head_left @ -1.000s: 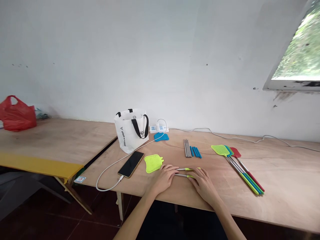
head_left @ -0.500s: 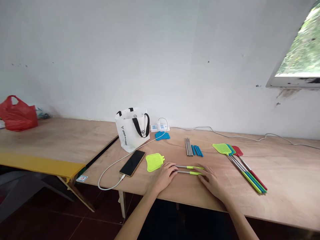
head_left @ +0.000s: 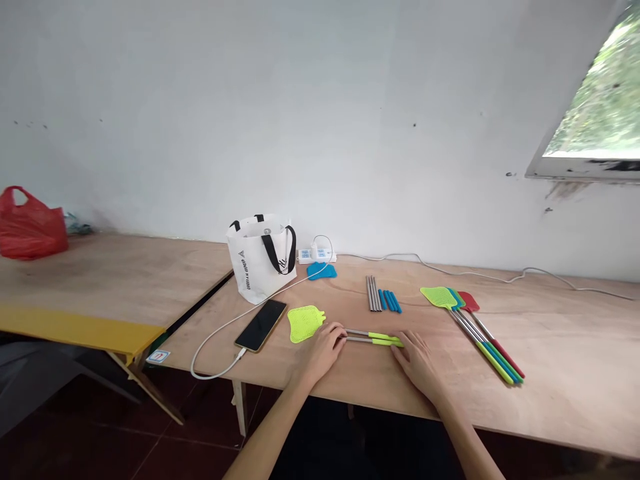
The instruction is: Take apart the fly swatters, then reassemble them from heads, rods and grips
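Observation:
Two fly swatter handles (head_left: 357,340), metal rods with yellow-green grips (head_left: 381,336), lie side by side across the table in front of me. My left hand (head_left: 324,343) has its curled fingers on the bare metal ends, hiding the tips. At the other end, my right hand (head_left: 417,363) holds the ends of the grips between thumb and fingers. A loose yellow-green swatter head (head_left: 305,323) rests just beyond my left hand. Farther back are several metal rods (head_left: 373,294) and several blue grips (head_left: 389,301) in rows.
Several assembled fly swatters (head_left: 480,340) lie at the right. To the left are a phone (head_left: 261,325) on a charging cable, a white bag (head_left: 257,263), a blue swatter head (head_left: 321,270) and a power strip (head_left: 325,256). A red bag (head_left: 33,227) sits on the adjoining table.
The grip ends of the two handles have come closer together at my right hand. Both hands stay at the handle ends. The camera view has shifted slightly.

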### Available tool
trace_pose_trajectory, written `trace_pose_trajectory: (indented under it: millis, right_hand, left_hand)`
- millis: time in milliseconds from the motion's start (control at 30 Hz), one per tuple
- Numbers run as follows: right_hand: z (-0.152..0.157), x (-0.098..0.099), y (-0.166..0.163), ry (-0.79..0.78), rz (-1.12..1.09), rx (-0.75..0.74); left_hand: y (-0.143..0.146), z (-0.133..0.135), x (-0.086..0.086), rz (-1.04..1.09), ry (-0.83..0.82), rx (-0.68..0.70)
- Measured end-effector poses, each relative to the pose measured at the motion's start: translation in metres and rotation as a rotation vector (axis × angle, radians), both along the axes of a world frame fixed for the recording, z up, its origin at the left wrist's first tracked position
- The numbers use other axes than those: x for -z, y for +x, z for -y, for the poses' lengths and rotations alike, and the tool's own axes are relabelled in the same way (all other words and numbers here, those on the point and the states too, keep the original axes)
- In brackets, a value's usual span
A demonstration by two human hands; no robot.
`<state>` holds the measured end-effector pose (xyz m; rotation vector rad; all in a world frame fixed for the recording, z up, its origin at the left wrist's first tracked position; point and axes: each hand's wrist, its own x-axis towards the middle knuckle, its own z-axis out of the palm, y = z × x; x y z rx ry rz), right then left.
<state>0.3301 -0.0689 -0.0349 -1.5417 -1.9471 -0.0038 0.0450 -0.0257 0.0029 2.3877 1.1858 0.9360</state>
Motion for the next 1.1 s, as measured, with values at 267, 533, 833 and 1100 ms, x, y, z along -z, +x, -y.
trace_pose_trajectory:
  millis: [267,533,833,1100]
  right_hand:
    - [0.004,-0.008,-0.004,0.020,0.066,-0.006]
    - [0.004,-0.005,-0.003,0.025,0.118,-0.002]
    - [0.004,-0.003,-0.002,0.020,0.120,0.003]
    - [0.005,-0.006,-0.004,0.017,0.131,0.001]
  left_hand:
    - [0.001,-0.003,0.003,-0.001,0.062,0.016]
    - [-0.001,0.000,-0.005,-0.056,0.033,-0.092]
    - [-0.001,-0.004,0.007,-0.076,0.006,-0.026]
    - [0.000,-0.001,-0.002,-0.080,0.051,-0.040]
